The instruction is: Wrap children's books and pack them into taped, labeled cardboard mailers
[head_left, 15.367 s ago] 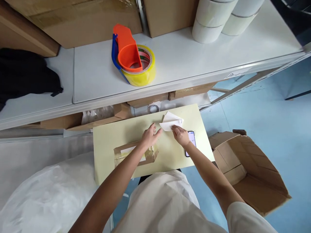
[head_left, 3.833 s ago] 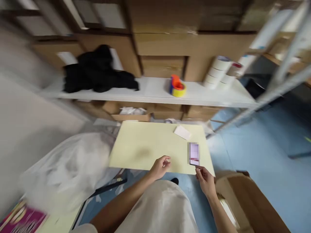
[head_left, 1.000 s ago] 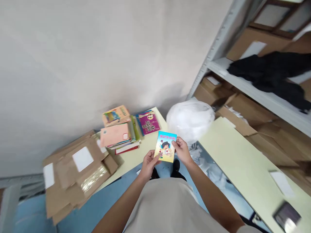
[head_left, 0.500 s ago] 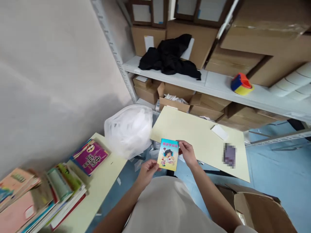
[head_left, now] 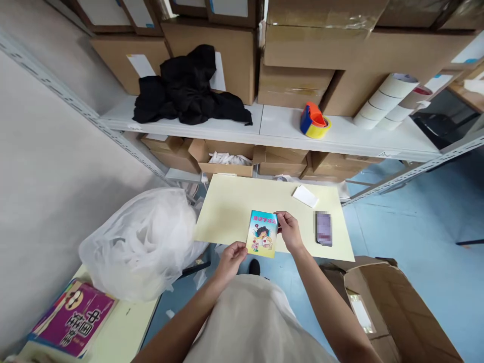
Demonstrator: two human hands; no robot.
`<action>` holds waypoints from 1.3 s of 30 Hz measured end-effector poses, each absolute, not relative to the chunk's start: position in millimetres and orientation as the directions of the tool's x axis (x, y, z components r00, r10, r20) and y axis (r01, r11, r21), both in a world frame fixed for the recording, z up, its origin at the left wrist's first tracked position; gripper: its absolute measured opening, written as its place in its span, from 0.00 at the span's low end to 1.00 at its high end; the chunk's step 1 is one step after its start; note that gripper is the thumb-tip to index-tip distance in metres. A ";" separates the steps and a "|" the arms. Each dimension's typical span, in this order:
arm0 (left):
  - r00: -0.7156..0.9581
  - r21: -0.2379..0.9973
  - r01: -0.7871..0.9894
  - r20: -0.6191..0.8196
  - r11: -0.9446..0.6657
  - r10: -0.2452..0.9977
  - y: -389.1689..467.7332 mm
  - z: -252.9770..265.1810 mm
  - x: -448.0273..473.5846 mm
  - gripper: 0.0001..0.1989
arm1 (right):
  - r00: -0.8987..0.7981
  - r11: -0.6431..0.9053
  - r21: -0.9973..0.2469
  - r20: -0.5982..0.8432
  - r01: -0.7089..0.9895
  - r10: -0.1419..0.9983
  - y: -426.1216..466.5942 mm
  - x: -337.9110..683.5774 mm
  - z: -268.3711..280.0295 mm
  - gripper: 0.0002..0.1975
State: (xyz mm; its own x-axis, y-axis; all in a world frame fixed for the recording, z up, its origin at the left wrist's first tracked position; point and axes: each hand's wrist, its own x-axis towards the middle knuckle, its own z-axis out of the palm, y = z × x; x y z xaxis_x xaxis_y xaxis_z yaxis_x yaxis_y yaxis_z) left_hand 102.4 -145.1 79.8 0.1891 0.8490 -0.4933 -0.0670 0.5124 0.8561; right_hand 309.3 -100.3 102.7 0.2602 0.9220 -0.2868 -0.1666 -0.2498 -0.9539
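Observation:
A small booklet (head_left: 261,234) with a blue-to-yellow cover, pink Chinese characters and a cartoon figure is held up in front of me, its cover facing me. My left hand (head_left: 232,258) pinches its lower left corner between thumb and fingers. At the upper right edge, my right hand (head_left: 289,231) grips it the same way. Behind and below the booklet lies the near edge of a pale yellow table (head_left: 227,206). On that table, right of my right hand, are a blurred purple item (head_left: 323,229) and a stack of white cards (head_left: 305,196).
A translucent plastic bag (head_left: 139,242) bulges at the left, beside a purple book (head_left: 75,317) on a second table. Shelves ahead hold cartons, black cloth (head_left: 192,88), a tape dispenser (head_left: 314,121) and label rolls (head_left: 385,101). An opened cardboard box (head_left: 397,307) stands at lower right.
My view has turned to the right, so the shelves and table appear further left and most books at the left have left the view. Both hands still hold the booklet.

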 end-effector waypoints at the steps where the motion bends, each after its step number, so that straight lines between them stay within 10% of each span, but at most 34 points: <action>1: 0.204 0.851 -0.063 -0.500 0.521 0.842 -140.3 79.1 104.3 0.11 | 0.276 -0.255 -0.952 -0.294 -0.169 0.915 -97.3 311.1 100.3 0.19; 26: 0.543 0.640 -0.206 -0.555 0.741 0.630 -53.1 82.9 130.2 0.19 | 0.048 -0.341 -0.866 -0.383 -0.367 0.922 -42.6 320.2 101.4 0.27; 39: 0.309 0.692 -0.421 -0.499 0.587 0.810 -58.5 88.4 143.0 0.30 | 0.061 -0.312 -0.869 -0.361 -0.383 0.931 -20.7 353.1 97.1 0.17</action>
State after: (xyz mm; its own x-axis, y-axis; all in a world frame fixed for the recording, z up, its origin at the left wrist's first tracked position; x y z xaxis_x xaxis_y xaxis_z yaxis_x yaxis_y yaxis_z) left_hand 143.0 -58.5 88.4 0.3093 0.8098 -0.4986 -0.4213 0.5867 0.6915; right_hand 353.1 -20.7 97.1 0.0607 0.9305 -0.3612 -0.3830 -0.3124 -0.8693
